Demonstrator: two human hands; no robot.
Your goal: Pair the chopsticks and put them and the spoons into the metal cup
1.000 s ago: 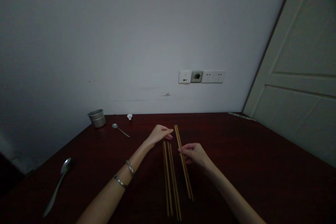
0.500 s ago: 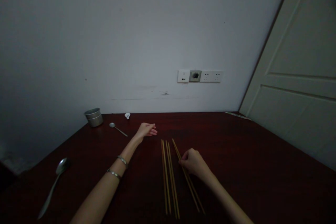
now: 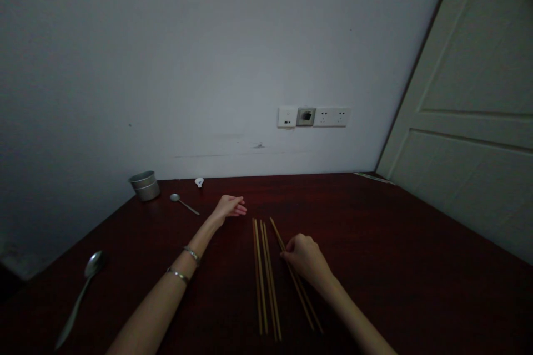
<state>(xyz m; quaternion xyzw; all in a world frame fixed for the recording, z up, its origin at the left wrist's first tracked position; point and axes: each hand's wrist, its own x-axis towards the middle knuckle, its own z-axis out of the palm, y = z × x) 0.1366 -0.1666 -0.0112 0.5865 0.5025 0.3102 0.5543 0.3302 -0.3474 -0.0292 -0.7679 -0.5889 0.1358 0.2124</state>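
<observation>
My right hand (image 3: 306,258) pinches a pair of wooden chopsticks (image 3: 301,299) between thumb and fingers, near their upper part. That pair slants over the table, and its lower ends are slightly apart. Just left of it, several more chopsticks (image 3: 262,277) lie lengthwise in two close pairs. My left hand (image 3: 230,206) is beyond and left of the chopsticks' far ends, touching none of them. Its fingers are stretched out and a little apart, with nothing visible in them. Two metal bangles circle the left forearm.
On the dark red table (image 3: 375,244), a large metal spoon (image 3: 79,302) lies at left. Farther back are a metal cup (image 3: 144,186), a small long-handled spoon (image 3: 184,203) and a small white object (image 3: 199,182). A flat strip (image 3: 373,178) lies along the back right, near the wall and door.
The whole view has shifted slightly. Both hands and the chopsticks keep nearly the same places relative to the table; the right hand keeps its pinch on the slanted pair.
</observation>
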